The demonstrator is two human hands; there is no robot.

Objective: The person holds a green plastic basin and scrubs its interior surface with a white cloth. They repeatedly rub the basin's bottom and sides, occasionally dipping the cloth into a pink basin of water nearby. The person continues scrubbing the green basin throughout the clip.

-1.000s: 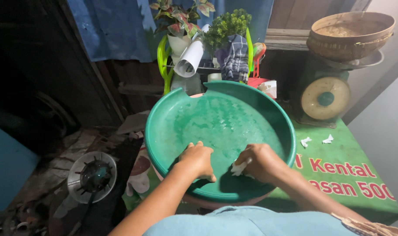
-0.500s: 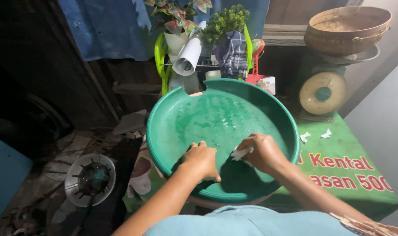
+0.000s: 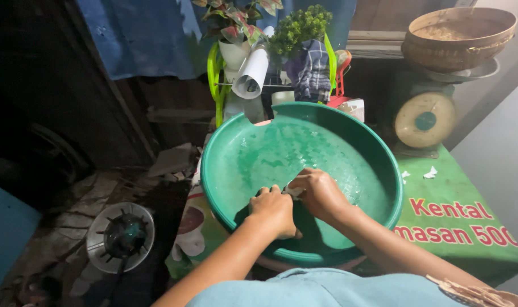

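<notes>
A glossy green plastic basin [image 3: 259, 159] is gleaming wetly; a matt woven basket [image 3: 458, 34] is topping the dull metal scale [image 3: 424, 122].

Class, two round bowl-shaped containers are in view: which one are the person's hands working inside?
The big green plastic basin in front of the person; both hands are inside it. The brown woven basket sits untouched atop the weighing scale.

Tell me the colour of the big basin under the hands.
The basin is green, a teal shade, seen clearly in the head view.
</notes>
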